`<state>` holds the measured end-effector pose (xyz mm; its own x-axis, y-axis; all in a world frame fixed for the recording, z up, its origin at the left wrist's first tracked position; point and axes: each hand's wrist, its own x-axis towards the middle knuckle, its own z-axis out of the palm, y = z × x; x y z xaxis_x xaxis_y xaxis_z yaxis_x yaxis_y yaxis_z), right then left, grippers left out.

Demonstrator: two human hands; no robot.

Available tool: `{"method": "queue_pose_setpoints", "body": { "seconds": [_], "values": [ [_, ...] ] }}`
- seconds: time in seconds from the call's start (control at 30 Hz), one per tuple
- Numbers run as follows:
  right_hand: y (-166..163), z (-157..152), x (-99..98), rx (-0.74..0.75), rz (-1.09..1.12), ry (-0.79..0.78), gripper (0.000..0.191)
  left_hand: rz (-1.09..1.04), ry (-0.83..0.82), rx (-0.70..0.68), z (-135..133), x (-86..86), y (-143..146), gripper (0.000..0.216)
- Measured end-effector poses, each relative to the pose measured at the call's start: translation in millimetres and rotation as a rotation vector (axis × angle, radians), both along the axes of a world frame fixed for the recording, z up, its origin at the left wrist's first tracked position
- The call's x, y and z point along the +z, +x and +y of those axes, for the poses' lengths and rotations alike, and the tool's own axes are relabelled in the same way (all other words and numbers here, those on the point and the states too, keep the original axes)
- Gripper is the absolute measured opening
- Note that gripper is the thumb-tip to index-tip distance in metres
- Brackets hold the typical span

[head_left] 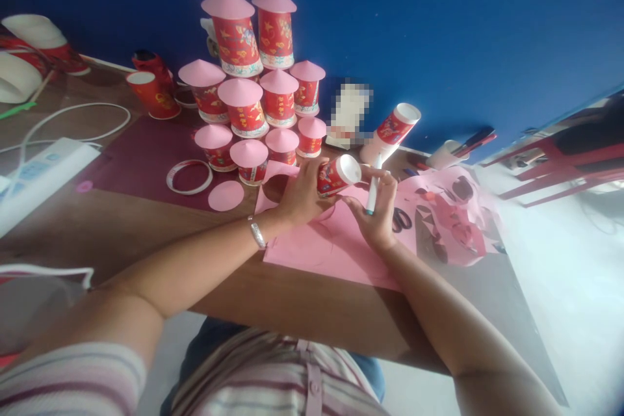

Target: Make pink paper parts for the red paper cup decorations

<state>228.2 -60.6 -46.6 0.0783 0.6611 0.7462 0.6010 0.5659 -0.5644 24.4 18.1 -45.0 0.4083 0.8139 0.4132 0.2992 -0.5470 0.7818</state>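
My left hand [298, 195] grips a red patterned paper cup [337, 175], held on its side just above a pink paper sheet [325, 248]. My right hand [377, 211] holds a white marker pen [373, 190] upright, its tip near the sheet, right beside the cup's white rim. A faint drawn circle shows on the pink sheet below my left wrist, which wears a silver bracelet.
Several red cups with pink cone lids [253, 88] stand stacked at the back. A pink paper disc [225, 195], a tape ring [189, 177], scissors [401, 219], pink paper scraps [455, 214], a lying stack of cups [392, 132] and a power strip [36, 179] lie around.
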Motion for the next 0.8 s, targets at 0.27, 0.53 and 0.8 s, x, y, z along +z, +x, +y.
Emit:
{"method": "queue_pose_setpoints", "body": {
  "seconds": [0.27, 0.53, 0.8],
  "values": [
    [4.1, -0.6, 9.4, 0.016, 0.026, -0.050, 0.054, 0.196, 0.197, -0.019, -7.4, 2.7, -1.6, 0.084],
    [14.7, 0.6, 23.5, 0.202, -0.031, -0.090, 0.056, -0.040, 0.163, -0.135, -1.8, -1.7, -2.2, 0.087],
    [16.1, 3.8, 22.9, 0.262, -0.044, -0.089, 0.053, -0.012, 0.081, -0.108, -3.8, 1.0, 1.8, 0.077]
  ]
}}
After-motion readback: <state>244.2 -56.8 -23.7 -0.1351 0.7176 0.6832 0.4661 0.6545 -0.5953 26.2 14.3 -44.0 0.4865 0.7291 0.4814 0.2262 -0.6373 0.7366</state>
